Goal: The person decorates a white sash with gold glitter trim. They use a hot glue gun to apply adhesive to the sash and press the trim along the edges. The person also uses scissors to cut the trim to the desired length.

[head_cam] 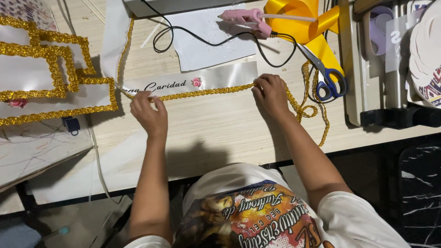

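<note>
Fingertips of both hands are pressing down on the gold glitter trim (206, 92) that is running along the lower edge of the white satin ribbon (220, 76) lying flat across the pale wooden table (216, 133): the left hand (149, 112) is pinching the trim near the ribbon's lettered end, while the right hand (271, 92) is curling its fingers onto it at the ribbon's other end. Loose trim is trailing in loops past the right wrist, blue-handled scissors (328, 78) are lying just beyond on a yellow ribbon (312, 23), and a pink glue gun (245, 18) is resting on white paper (206, 39) farther back.
</note>
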